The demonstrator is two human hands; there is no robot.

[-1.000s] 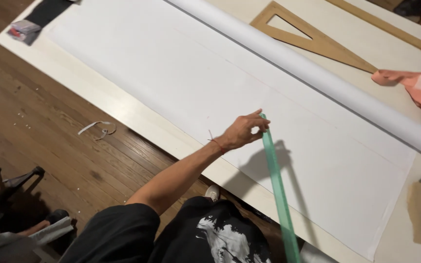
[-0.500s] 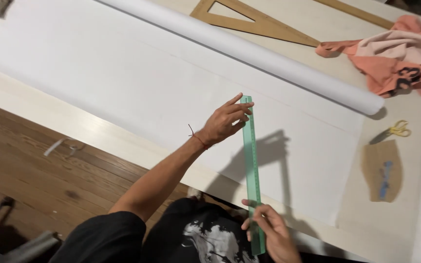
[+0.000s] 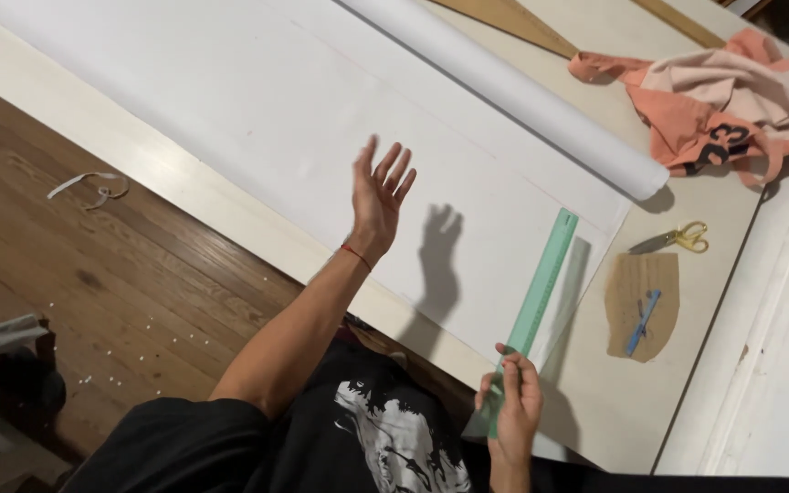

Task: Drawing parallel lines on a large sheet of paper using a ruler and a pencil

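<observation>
A long green ruler is pinched at its near end by the right hand, with the fingers closed around the ruler's edge. From that hand the ruler runs away and slightly to the right, and its far end is seen over the corner of a large white paper sheet spread on a pale worktable.

The left hand is raised above the sheet, well to the left of the ruler and farther away than the right hand. Its fingers are spread and nothing is held in it. A thin red band is worn at its wrist. Its shadow is cast on the sheet just to its right, between the two hands.

Beyond the ruler's far end, a white paper roll lies diagonally across the table. To the right of the ruler, a brown paper piece lies flat with a blue pen on top of it. Just past that piece, yellow-handled scissors rest on the table. Farther off, beyond the scissors, a crumpled orange and pink cloth is bunched up. To the left of the left hand, a wooden floor is seen below the table edge, with a small white strip lying on it.
</observation>
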